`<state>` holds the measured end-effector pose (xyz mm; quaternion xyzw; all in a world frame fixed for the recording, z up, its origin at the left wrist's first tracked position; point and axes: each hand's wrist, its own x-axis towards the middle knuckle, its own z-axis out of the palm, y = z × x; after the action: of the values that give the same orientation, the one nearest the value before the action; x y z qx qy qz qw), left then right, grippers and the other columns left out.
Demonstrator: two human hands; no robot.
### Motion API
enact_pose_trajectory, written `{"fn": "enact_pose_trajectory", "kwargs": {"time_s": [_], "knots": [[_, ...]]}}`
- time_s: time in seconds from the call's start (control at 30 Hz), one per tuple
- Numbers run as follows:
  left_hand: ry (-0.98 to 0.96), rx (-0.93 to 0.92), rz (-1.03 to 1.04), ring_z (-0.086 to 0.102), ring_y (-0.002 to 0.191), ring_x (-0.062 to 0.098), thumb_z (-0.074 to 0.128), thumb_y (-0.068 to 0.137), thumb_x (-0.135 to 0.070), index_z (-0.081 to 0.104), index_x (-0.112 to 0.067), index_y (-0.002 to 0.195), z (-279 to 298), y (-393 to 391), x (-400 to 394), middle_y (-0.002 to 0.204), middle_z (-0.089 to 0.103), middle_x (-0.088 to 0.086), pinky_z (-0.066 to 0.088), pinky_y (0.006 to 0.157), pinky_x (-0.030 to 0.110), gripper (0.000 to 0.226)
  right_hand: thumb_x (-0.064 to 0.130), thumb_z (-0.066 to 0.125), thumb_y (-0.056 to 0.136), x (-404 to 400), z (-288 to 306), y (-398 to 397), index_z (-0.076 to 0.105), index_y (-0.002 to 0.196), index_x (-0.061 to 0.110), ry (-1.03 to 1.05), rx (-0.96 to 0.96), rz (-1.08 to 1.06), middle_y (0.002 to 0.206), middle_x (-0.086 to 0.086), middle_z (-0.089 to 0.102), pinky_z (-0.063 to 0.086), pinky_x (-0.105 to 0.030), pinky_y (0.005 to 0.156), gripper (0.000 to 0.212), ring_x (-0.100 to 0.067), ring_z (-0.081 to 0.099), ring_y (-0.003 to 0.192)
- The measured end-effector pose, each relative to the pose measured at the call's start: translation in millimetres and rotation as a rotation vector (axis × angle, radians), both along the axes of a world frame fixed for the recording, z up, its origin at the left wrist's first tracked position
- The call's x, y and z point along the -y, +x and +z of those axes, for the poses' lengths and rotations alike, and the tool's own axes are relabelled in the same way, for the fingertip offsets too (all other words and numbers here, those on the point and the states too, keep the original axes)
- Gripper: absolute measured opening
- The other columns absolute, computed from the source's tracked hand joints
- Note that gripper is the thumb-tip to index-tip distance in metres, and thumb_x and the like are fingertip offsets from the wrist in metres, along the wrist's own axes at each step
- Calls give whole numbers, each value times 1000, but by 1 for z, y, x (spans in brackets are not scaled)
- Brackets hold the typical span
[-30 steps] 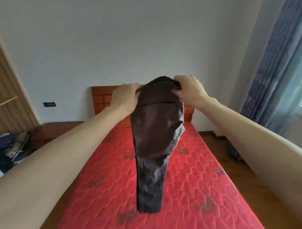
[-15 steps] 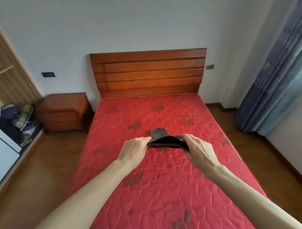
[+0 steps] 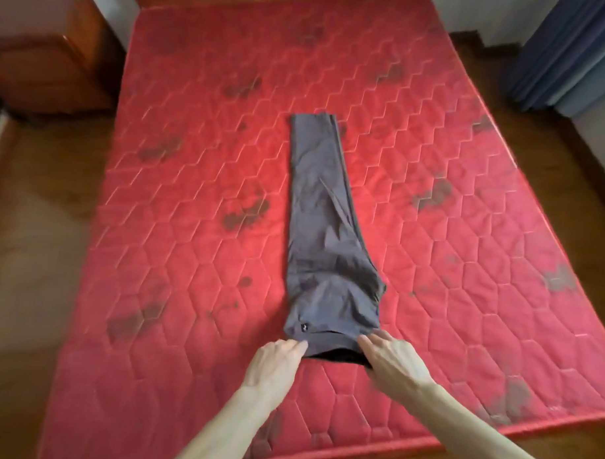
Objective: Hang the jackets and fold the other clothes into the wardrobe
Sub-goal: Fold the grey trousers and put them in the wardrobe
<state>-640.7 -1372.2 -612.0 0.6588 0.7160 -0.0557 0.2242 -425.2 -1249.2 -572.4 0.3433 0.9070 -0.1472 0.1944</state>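
Fingers of both hands, L point(image 3: 276, 360) & R point(image 3: 394, 359), lie loosely spread on the waistband corners, pinching nothing; trousers point(image 3: 323, 230) run lengthwise straight away from them, cuffs at far end, both hands equally near.

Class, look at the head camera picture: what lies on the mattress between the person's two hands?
In the head view, the trousers' waistband lies between the left hand and right hand.
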Motion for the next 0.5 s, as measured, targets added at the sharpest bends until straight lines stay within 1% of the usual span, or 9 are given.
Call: {"fn": "enact_pose_trajectory", "kwargs": {"time_s": [0.07,0.1,0.13,0.17,0.2,0.27,0.3,0.4,0.5], "knots": [[-49,49,-47,63,117,29,35,102,-6,50,-19,145,-29,18,25,129,65,4,46,98,42,47,30,91,58,22,-29,17,68,90,20,-13,-51,6,83,3,69,56,-28,60,41,-13,72,88],[-48,79,-71,65,113,27,39,100,-7,54,-19,140,-45,26,36,123,67,3,48,96,40,45,29,98,40,33,-44,26,67,75,21,-1,-66,25,68,4,65,53,-25,50,47,-11,72,73],[-88,134,-66,68,108,22,46,95,-9,61,-21,134,-58,34,45,117,70,-1,52,93,36,43,28,99,32,43,-61,34,65,66,21,12,-70,23,60,4,62,51,-23,45,49,-11,71,66],[-125,161,-78,69,105,17,53,90,-11,66,-23,130,-69,40,51,113,71,-5,54,89,32,44,27,99,32,52,-79,42,64,63,20,7,-60,16,59,5,61,51,-24,44,48,-12,70,64],[-156,167,-59,67,111,16,54,89,-10,64,-23,134,-81,45,58,120,69,-5,54,92,31,48,27,100,34,60,-94,49,63,62,20,8,-53,14,60,6,61,51,-24,45,46,-12,70,64],[-219,106,-62,49,138,23,39,102,-8,42,-20,153,-102,52,64,149,51,3,41,110,37,52,32,100,40,72,-121,60,64,62,21,14,-81,-3,62,9,61,50,-23,44,44,-13,69,62],[-287,95,-106,43,142,24,33,108,-16,34,-19,157,-109,55,65,154,45,4,36,114,40,49,37,98,45,78,-130,63,63,62,21,12,-96,-16,63,10,62,50,-23,44,42,-13,69,62],[-333,51,-84,48,136,25,25,113,-38,38,-20,152,-122,64,66,147,52,5,36,112,40,45,51,84,65,90,-144,68,61,63,24,14,-147,-79,65,12,61,51,-25,47,36,-14,69,68],[-232,77,48,55,123,21,26,111,-38,52,-24,128,-130,61,55,129,57,-2,45,102,38,34,44,67,90,89,-150,61,64,78,23,54,-231,-137,82,8,62,54,-33,58,25,-20,66,79]]}}
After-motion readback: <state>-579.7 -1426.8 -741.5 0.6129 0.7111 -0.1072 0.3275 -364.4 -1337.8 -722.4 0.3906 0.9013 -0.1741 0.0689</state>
